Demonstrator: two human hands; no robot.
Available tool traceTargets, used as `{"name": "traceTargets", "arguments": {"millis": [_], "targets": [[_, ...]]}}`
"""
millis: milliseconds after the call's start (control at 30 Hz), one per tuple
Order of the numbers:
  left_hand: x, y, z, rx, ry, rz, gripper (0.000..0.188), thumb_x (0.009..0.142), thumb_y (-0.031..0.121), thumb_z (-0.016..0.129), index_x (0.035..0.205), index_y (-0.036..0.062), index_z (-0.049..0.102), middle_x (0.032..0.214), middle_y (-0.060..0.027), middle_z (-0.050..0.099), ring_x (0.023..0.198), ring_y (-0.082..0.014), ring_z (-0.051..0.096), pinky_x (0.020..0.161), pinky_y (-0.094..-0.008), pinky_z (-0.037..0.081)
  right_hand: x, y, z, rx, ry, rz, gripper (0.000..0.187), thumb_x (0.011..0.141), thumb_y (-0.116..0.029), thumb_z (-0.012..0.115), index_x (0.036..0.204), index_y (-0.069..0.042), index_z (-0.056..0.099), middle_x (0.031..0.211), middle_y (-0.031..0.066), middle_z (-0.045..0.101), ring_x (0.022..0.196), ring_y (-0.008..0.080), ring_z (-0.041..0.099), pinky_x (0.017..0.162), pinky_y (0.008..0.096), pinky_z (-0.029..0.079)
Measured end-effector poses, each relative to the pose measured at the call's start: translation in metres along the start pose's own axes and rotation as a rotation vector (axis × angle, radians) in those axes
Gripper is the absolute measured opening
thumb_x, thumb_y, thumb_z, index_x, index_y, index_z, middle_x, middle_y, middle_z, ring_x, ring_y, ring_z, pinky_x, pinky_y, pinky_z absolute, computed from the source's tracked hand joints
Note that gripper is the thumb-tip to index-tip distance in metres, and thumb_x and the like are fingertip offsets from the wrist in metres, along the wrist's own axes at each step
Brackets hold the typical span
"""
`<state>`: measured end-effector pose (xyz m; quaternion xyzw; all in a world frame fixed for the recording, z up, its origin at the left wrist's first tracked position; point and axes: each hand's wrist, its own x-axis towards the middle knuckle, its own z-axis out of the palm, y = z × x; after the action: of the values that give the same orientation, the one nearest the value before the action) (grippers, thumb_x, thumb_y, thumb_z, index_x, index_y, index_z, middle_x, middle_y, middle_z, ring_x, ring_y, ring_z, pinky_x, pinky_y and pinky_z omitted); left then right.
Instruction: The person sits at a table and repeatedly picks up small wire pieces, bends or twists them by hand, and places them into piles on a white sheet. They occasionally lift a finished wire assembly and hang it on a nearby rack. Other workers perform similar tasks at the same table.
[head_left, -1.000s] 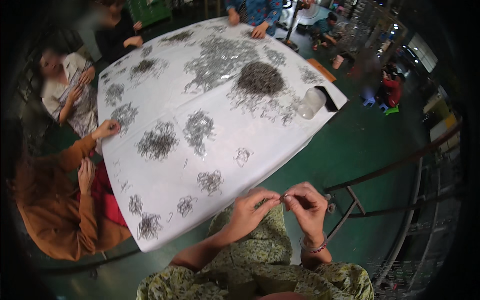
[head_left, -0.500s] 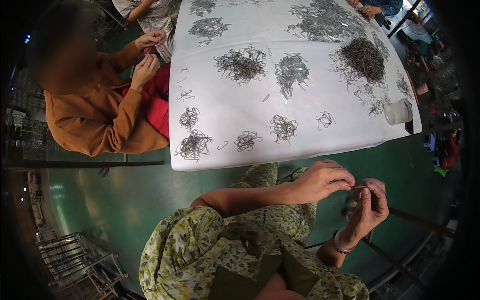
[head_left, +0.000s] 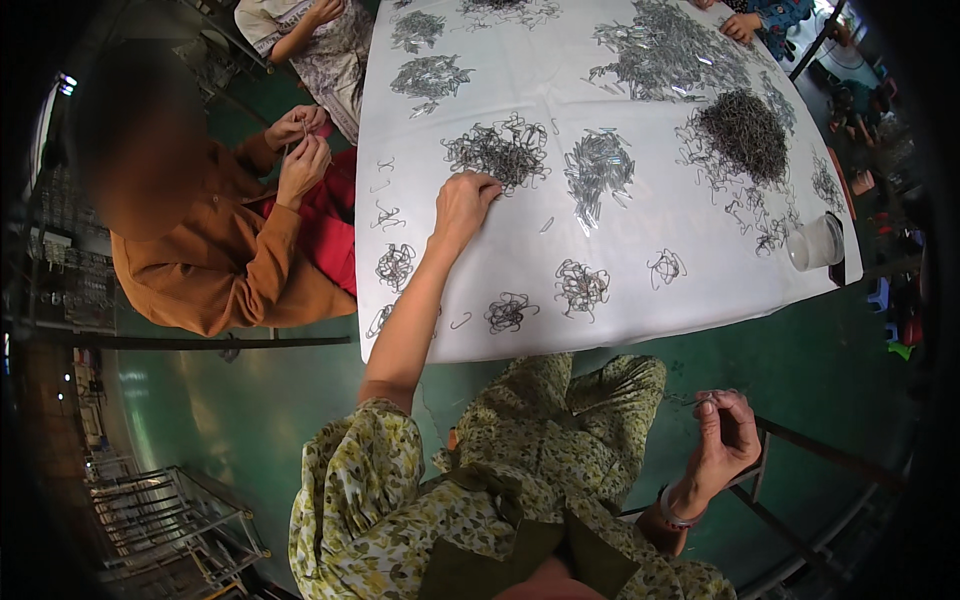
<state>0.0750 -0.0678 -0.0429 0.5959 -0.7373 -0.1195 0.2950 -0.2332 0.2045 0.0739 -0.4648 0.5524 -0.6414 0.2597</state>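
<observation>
My left hand (head_left: 462,205) reaches far out over the white table (head_left: 520,245), its fingers down at the near edge of a pile of dark bent wire hooks (head_left: 497,152). Whether it pinches a hook I cannot tell. My right hand (head_left: 722,437) stays low beside my knee, off the table, with thumb and fingers closed on a thin wire piece (head_left: 690,401). A bracelet circles that wrist.
Many wire piles dot the table: shiny clips (head_left: 597,165), a dark heap (head_left: 744,132), small tangles (head_left: 582,286) near the front edge. A clear cup (head_left: 815,243) stands at the right corner. A person in an orange top (head_left: 225,255) sits at left, other people's hands farther back.
My left hand has left my right hand and stretched out to the hook pile on the table. My right hand has stayed near my knee with the wire.
</observation>
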Motion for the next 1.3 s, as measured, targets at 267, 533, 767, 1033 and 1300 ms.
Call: {"name": "traceTargets", "arguments": {"millis": [267,533,767,1033,1300], "targets": [[0.000,-0.014,0.012,0.299,-0.188,0.300,0.012,0.085,0.013,0.061,0.087,0.0019,0.064,0.085,-0.0140,0.065,0.083,-0.0304,0.063,0.073,-0.0415,0.050,0.002,-0.001,-0.003,-0.033,0.020,-0.007,0.014,0.078,0.013,0.064,0.090,0.005,0.064,0.081,0.0121,0.064,0.071,0.0157,0.058,0.061,0.0240,0.046],[0.008,-0.016,-0.009,-0.104,0.054,0.090,0.014,0.087,0.010,0.059,0.093,-0.0007,0.064,0.086,-0.0176,0.066,0.078,-0.0342,0.064,0.070,-0.0415,0.050,-0.004,-0.005,-0.002,0.011,0.024,-0.023,0.014,0.079,0.013,0.064,0.090,0.006,0.063,0.082,0.0120,0.063,0.071,0.0162,0.059,0.062,0.0245,0.048],[0.005,-0.005,0.024,0.359,-0.079,-0.141,0.029,0.080,0.019,0.068,0.105,0.0045,0.062,0.085,-0.0182,0.068,0.081,-0.0346,0.066,0.072,-0.0440,0.051,-0.016,-0.003,-0.008,-0.015,0.036,-0.060,0.014,0.079,0.013,0.064,0.091,0.006,0.063,0.082,0.0113,0.063,0.071,0.0154,0.059,0.062,0.0239,0.048],[0.011,0.022,0.025,0.245,-0.178,-0.240,0.020,0.076,0.020,0.071,0.084,0.0016,0.070,0.088,-0.0195,0.068,0.086,-0.0361,0.066,0.076,-0.0453,0.051,-0.017,-0.005,-0.013,-0.008,0.028,-0.009,0.015,0.079,0.014,0.065,0.091,0.006,0.063,0.083,0.0113,0.063,0.071,0.0154,0.059,0.063,0.0242,0.048],[0.047,0.014,-0.002,-0.190,0.018,-0.276,0.023,0.074,0.023,0.076,0.081,0.0009,0.073,0.061,-0.0070,0.064,0.056,-0.0125,0.059,0.057,-0.0290,0.046,-0.010,-0.003,-0.018,0.013,0.043,-0.015,0.014,0.079,0.013,0.065,0.092,0.006,0.063,0.084,0.0117,0.063,0.072,0.0157,0.059,0.063,0.0242,0.049]]}}
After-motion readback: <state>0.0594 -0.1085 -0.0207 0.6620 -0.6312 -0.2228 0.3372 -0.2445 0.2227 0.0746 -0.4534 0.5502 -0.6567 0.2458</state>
